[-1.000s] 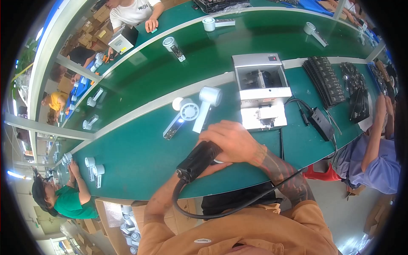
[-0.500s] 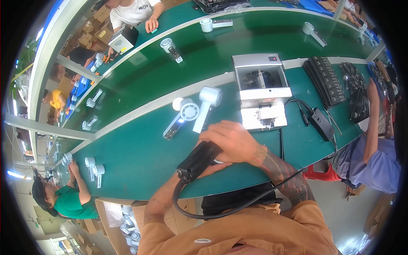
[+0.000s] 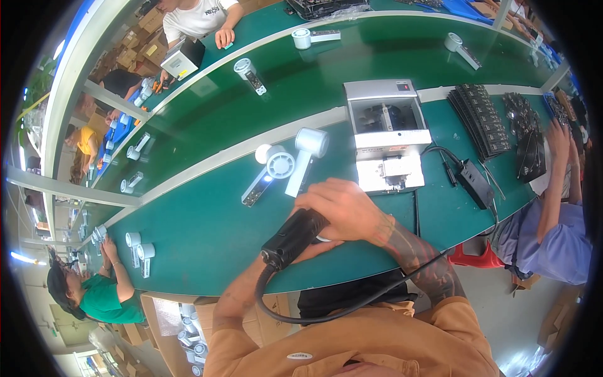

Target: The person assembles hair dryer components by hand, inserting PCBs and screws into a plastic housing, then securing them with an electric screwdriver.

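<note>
My right hand [image 3: 344,207] is wrapped over a black corded tool [image 3: 294,239] that looks like an electric screwdriver. Its cable loops down across my front and over my right forearm. My left hand [image 3: 318,251] sits beneath the tool and right hand, its fingers mostly hidden. A sliver of something pale shows between the hands; what it is stays hidden. Just beyond them lie two light-grey handheld fans: one fan [image 3: 281,165] has circuitry showing in its handle and a small light lit; another fan [image 3: 311,143] has its pale handle toward my right hand.
A grey-white machine [image 3: 383,113] stands beyond my hands to the right. Near it are a black power adapter [image 3: 475,183] and stacked dark circuit panels [image 3: 480,119]. More fans ride a green conveyor belt [image 3: 195,119]. Co-workers sit left, right and across. A box of fans [image 3: 188,327] is below left.
Fans on the conveyor have shifted slightly left. At the right, a co-worker's hands have moved over the parts there. My own hands and the tool look unmoved.
</note>
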The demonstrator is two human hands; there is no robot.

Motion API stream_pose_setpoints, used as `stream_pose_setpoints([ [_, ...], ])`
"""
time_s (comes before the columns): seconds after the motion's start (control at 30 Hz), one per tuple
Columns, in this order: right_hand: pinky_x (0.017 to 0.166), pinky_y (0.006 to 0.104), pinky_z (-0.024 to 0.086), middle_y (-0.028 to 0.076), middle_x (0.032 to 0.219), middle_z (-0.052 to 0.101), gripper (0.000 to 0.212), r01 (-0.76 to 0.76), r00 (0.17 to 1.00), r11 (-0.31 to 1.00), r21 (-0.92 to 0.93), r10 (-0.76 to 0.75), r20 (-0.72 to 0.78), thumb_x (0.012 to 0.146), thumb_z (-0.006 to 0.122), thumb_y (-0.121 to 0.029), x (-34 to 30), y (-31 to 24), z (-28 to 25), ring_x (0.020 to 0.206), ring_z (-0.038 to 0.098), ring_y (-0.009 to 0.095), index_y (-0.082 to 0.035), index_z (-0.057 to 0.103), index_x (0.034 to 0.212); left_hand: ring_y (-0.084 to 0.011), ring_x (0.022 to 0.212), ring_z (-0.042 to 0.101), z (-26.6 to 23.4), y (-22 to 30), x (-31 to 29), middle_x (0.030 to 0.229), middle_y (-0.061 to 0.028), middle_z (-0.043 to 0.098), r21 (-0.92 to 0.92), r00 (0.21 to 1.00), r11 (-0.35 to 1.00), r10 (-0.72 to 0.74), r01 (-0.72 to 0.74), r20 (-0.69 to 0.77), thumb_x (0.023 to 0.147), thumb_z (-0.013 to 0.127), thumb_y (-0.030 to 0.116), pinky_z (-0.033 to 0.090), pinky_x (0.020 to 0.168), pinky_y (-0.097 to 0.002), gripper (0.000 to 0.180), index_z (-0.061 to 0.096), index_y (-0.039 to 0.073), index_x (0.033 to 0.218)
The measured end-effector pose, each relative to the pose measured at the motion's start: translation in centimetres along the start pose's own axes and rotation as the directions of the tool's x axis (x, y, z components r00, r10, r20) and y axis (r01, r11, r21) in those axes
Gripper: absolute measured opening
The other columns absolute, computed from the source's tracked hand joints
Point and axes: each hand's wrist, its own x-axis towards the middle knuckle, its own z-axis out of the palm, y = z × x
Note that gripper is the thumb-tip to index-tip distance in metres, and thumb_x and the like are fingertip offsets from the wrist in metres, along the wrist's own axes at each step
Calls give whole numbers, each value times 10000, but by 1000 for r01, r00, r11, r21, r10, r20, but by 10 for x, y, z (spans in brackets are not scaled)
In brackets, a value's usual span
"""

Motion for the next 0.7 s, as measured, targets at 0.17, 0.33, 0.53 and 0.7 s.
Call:
stream_pose_setpoints([
  [0.17,707,373,496,53,907,647,343,0,1000,1000,7,0,-5,703,729,-144,-1,3,1,787,658,261,-88,611,1020,-225,1183,573,0,2,2,1250,-134,541,-13,1000,1000,-21,21,6,787,858,150,497,965,-359,712,417,36,1333],
  [0.33,707,375,496,52,915,652,346,-7,1000,1000,15,7,2,697,731,-134,-3,7,1,788,658,262,-91,612,1019,-222,1177,576,3,-3,4,1245,-132,545,-41,1000,999,-19,19,-1,787,859,148,498,961,-357,713,417,34,1335],
  [0.53,706,375,495,52,915,652,355,-5,1000,1000,13,5,0,696,730,-133,-2,5,1,790,658,262,-93,609,1027,-220,1171,579,3,-4,2,1242,-132,547,-48,1000,999,-5,6,9,789,858,144,499,959,-356,713,414,33,1336],
  [0.7,706,375,494,53,915,650,357,-5,1000,1000,5,5,5,697,730,-134,-2,5,1,790,658,262,-92,607,1029,-225,1169,580,2,-2,2,1240,-135,547,-40,999,999,-34,35,20,790,858,153,502,954,-357,711,413,32,1331],
])
